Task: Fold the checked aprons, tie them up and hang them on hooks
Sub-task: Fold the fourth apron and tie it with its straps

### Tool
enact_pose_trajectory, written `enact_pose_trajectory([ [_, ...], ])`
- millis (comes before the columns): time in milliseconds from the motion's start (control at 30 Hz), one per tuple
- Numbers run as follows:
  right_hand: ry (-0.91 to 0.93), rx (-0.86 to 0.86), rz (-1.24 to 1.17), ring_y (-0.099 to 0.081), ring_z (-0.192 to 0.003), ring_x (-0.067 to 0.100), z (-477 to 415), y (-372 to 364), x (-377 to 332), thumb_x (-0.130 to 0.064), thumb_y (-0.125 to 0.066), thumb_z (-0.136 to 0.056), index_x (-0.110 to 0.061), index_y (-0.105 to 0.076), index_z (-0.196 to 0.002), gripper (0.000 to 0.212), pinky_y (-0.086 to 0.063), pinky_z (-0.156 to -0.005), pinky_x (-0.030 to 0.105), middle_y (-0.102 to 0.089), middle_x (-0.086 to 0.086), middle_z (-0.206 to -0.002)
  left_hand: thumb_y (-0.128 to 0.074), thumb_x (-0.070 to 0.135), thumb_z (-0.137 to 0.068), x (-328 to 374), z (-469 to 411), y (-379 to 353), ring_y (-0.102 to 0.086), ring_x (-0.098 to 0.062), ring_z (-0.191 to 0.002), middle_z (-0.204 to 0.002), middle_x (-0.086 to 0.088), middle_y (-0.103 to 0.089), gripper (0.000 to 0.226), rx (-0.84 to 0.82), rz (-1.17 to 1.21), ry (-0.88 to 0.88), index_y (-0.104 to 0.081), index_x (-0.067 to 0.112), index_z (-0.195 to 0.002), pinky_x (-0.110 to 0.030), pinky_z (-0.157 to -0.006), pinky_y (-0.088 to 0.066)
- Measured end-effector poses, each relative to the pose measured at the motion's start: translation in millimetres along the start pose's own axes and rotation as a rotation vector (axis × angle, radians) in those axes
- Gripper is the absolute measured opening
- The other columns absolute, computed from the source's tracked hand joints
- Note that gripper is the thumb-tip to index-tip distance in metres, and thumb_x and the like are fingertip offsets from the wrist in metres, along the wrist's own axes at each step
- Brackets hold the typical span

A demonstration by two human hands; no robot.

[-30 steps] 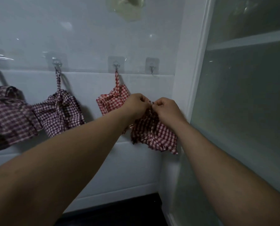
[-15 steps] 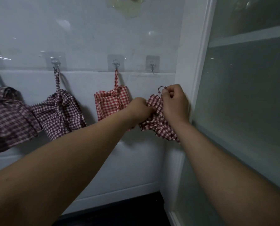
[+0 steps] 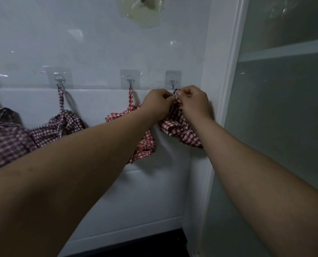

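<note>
Pinching the red checked apron [image 3: 178, 127] at its loop [image 3: 176, 91] with left hand [image 3: 157, 103] and right hand [image 3: 195, 102], fingers curled. Held just below the rightmost hook [image 3: 173, 84].

The white wall [image 3: 98, 43] before me carries a purple checked apron [image 3: 58, 127] on its left hook [image 3: 59, 79] and a red checked apron [image 3: 145, 143] on its middle hook [image 3: 129, 80].
</note>
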State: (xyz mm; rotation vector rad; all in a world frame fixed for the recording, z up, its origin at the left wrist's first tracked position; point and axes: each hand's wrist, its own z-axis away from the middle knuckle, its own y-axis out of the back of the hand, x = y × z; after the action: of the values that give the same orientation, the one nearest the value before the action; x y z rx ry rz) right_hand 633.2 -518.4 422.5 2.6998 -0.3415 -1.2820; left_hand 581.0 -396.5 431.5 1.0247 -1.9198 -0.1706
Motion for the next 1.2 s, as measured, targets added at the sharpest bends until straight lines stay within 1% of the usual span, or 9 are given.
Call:
enact_pose_trajectory([
  [233,-0.038,-0.016,-0.114,-0.07,-0.088,0.008,1,-5,14,-0.036,-0.07,-0.093,-0.026,-0.074,-0.088,0.012,-0.056,-0.085,0.032,-0.076,-0.01,-0.089,-0.069,0.02,-0.095,1,-1,-11,-0.072,-0.02,-0.089,-0.089,-0.004,-0.077,0.014,0.077,0.205,0.129,-0.079,0.011,-0.092,-0.037,-0.087,-0.061],
  [367,-0.032,-0.002,-0.073,-0.07,-0.087,0.011,-6,-7,9,-0.04,-0.069,-0.092,-0.024,-0.075,-0.091,0.018,-0.056,-0.086,0.035,-0.076,-0.009,-0.089,-0.062,0.018,-0.092,5,-9,-10,-0.072,-0.027,-0.086,-0.082,-0.007,-0.075,0.019,0.159,0.137,0.179,-0.077,0.009,-0.083,-0.036,-0.077,-0.061],
  [467,-0.042,0.005,-0.042,-0.069,-0.088,0.01,-15,-8,1,-0.04,-0.068,-0.094,-0.023,-0.075,-0.091,0.018,-0.054,-0.083,0.03,-0.075,-0.012,-0.089,-0.061,0.023,-0.094,8,-15,-5,-0.07,-0.021,-0.084,-0.085,-0.001,-0.075,0.019,0.199,0.056,0.178,-0.077,0.017,-0.085,-0.03,-0.077,-0.058],
  [600,-0.065,0.006,-0.03,-0.064,-0.084,0.006,-24,-6,-3,-0.037,-0.068,-0.095,-0.022,-0.075,-0.096,0.017,-0.045,-0.074,0.022,-0.069,-0.014,-0.087,-0.061,0.022,-0.095,16,-23,-2,-0.068,-0.018,-0.075,-0.08,-0.002,-0.074,0.022,0.2,0.003,0.164,-0.079,0.014,-0.087,-0.028,-0.07,-0.056],
  [700,-0.081,-0.002,-0.072,-0.062,-0.08,0.002,-29,-8,-3,-0.033,-0.071,-0.094,-0.016,-0.075,-0.096,0.017,-0.043,-0.065,0.017,-0.069,-0.012,-0.087,-0.061,0.021,-0.094,18,-30,-1,-0.064,-0.02,-0.067,-0.073,-0.005,-0.069,0.023,0.177,-0.054,0.184,-0.075,0.008,-0.082,-0.027,-0.056,-0.046],
  [767,-0.107,-0.015,-0.075,-0.066,-0.086,0.008,-33,-9,-4,-0.032,-0.072,-0.094,-0.016,-0.076,-0.095,0.017,-0.046,-0.072,0.021,-0.072,-0.008,-0.09,-0.063,0.025,-0.094,20,-34,-2,-0.057,-0.02,-0.06,-0.069,-0.005,-0.063,0.025,0.172,-0.087,0.206,-0.067,0.007,-0.078,-0.026,-0.05,-0.037],
  [867,-0.118,-0.039,-0.019,-0.066,-0.092,0.013,-36,-8,-8,-0.03,-0.068,-0.097,-0.016,-0.077,-0.098,0.016,-0.049,-0.081,0.022,-0.074,-0.003,-0.099,-0.066,0.031,-0.091,23,-36,-4,-0.058,-0.022,-0.063,-0.073,-0.006,-0.062,0.026,0.17,-0.132,0.213,-0.058,0.012,-0.075,-0.027,-0.051,-0.036],
  [1000,-0.1,-0.043,-0.002,-0.065,-0.098,0.015,-35,-13,-6,-0.024,-0.065,-0.098,-0.015,-0.075,-0.102,0.014,-0.053,-0.088,0.027,-0.074,0.0,-0.112,-0.063,0.031,-0.091,25,-32,-7,-0.068,-0.027,-0.075,-0.085,-0.008,-0.069,0.02,0.189,-0.199,0.205,-0.061,0.012,-0.083,-0.031,-0.062,-0.048],
  [1200,-0.133,-0.061,0.006,-0.067,-0.096,0.018,-26,-20,7,-0.03,-0.068,-0.094,-0.016,-0.073,-0.097,0.015,-0.056,-0.089,0.035,-0.074,-0.001,-0.101,-0.058,0.031,-0.094,17,-22,-11,-0.067,-0.025,-0.075,-0.084,-0.006,-0.069,0.022,0.171,-0.296,0.17,-0.065,0.014,-0.083,-0.032,-0.062,-0.047],
])
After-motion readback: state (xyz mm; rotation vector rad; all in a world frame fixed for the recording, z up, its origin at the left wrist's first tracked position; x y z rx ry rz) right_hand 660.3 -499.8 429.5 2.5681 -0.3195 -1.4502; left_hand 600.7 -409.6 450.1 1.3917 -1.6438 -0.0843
